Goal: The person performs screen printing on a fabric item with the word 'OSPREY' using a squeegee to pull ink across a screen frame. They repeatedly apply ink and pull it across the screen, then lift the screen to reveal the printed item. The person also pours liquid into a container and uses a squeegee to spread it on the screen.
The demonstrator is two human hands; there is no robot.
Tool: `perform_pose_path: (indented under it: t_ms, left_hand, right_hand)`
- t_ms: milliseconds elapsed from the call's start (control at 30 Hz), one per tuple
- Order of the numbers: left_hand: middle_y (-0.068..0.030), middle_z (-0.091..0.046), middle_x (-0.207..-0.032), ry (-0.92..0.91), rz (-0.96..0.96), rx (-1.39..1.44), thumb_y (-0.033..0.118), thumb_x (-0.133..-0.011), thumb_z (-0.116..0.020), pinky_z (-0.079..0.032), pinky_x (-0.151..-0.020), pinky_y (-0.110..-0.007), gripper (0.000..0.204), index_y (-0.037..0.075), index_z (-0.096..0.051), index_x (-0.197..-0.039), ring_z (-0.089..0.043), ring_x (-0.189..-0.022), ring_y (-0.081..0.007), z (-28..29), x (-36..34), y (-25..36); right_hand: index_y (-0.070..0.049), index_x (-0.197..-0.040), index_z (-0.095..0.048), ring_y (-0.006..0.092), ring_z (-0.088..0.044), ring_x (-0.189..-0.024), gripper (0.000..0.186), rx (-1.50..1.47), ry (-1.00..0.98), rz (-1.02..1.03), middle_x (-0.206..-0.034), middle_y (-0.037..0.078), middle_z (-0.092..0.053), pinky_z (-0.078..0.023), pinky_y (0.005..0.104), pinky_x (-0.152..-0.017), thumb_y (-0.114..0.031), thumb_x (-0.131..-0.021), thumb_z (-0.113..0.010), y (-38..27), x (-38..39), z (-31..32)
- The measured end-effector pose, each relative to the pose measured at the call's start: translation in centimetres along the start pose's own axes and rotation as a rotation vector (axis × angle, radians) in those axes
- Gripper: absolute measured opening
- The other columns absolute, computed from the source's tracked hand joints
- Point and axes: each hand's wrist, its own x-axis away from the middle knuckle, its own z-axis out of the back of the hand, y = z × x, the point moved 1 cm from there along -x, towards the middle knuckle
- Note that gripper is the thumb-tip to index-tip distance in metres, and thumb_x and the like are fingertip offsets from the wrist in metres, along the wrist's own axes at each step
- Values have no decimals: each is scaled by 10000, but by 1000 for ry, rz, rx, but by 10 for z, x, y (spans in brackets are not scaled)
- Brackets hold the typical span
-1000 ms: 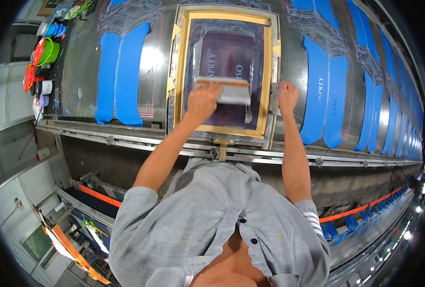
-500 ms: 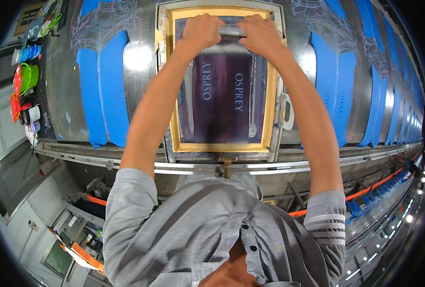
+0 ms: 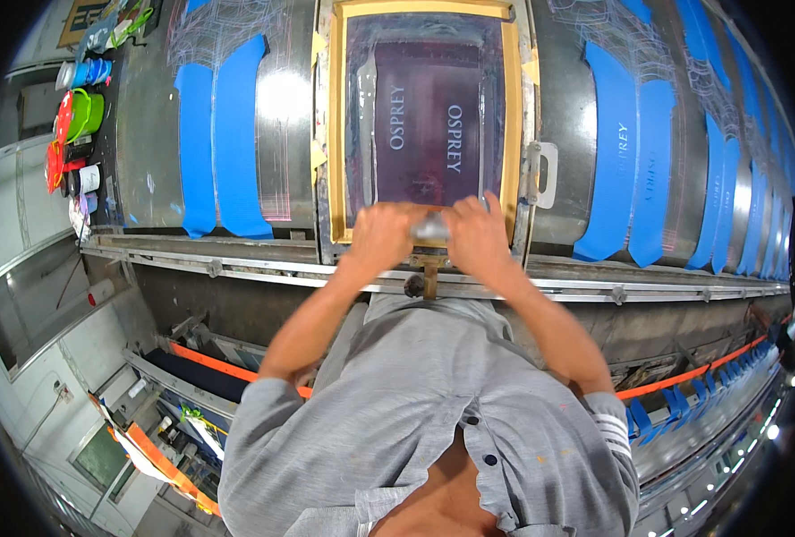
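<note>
Head view: left hand [image 3: 385,237] and right hand [image 3: 478,234] grip a squeegee [image 3: 430,227] near two pale words [image 3: 454,139] on a dark screen [image 3: 429,67].

The person [image 3: 429,385] is wearing a grey short-sleeved shirt [image 3: 344,438] with dark buttons [image 3: 490,460]. White stripes [image 3: 613,430] are crossing the right sleeve [image 3: 602,404].

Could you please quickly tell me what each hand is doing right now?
Left hand: closed, holding the left side of the squeegee.
Right hand: closed, holding the right side of the same squeegee.
</note>
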Motion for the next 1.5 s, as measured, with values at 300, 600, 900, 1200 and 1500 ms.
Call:
perform_pose_path:
  t_ms: [300,600,900,1200,1500]
  left_hand:
    - [-122,-758,-984,96,-27,-262,51,-780,-626,-579,-773,-473,351,204,-794,-1048,-723,-910,-337,91,-246,-75]
    - [-139,-747,-1081,282,-84,-16,-47,-713,-624,-597,-695,-433,335,79,-780,-982,-738,-815,-328,-10,-49,-27]
    - [-100,-750,-869,52,-31,-148,74,-742,-678,-586,-716,-460,267,163,-792,-966,-731,-846,-303,32,-90,-43]
    - [-117,-754,-911,184,-21,-231,63,-788,-620,-583,-780,-483,342,226,-798,-1030,-733,-850,-347,77,-245,-81]
    - [-109,-740,-1142,212,-85,-47,-70,-659,-652,-602,-810,-389,445,54,-732,-1079,-730,-990,-288,-24,-5,-7]
  right_hand:
    - [-89,-870,-743,363,-686,-887,155,116,180,73,-875,162,-719,-538,505,-792,-140,-800,-615,137,-231,81]
    - [-25,-959,-675,298,-587,-1114,187,-17,298,94,-1027,139,-628,-395,494,-1118,-52,-780,-631,31,-52,-3]
    - [-67,-887,-723,271,-619,-1009,133,60,-62,72,-915,115,-697,-457,461,-891,-106,-813,-620,49,-97,36]
    - [-91,-931,-728,310,-641,-1007,162,96,219,77,-902,122,-690,-510,463,-861,-106,-791,-648,140,-235,60]
    - [-13,-1041,-698,285,-588,-1112,307,-33,241,52,-1017,118,-628,-394,507,-1108,-105,-749,-712,8,-4,-22]
